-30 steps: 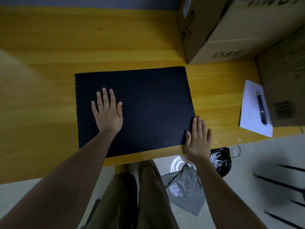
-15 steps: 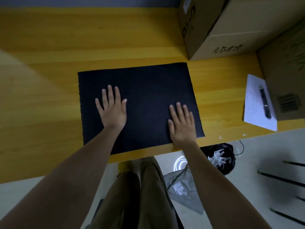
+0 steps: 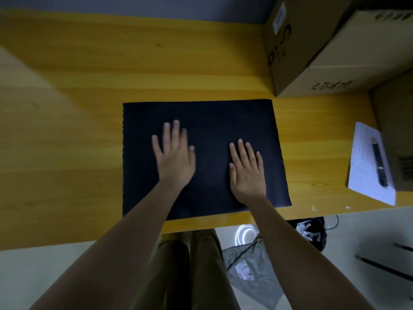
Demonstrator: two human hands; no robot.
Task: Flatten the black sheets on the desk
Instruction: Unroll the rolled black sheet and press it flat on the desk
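Looks like an office or storeroom work corner. Yellow wood-grain desk (image 3: 89,90) set against a grey wall (image 3: 134,4). Two cardboard shipping boxes (image 3: 330,48) with printed marks and a label stand at the desk's far right corner. A white paper (image 3: 364,162) with a dark pen (image 3: 379,165) on it lies near the right edge. Below the desk: pale floor, a grey mailing bag (image 3: 250,265) and a black bag (image 3: 312,231).

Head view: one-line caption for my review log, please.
Both hands, left and right, lie flat, fingers spread, on a black rectangular sheet on the yellow wooden desk.
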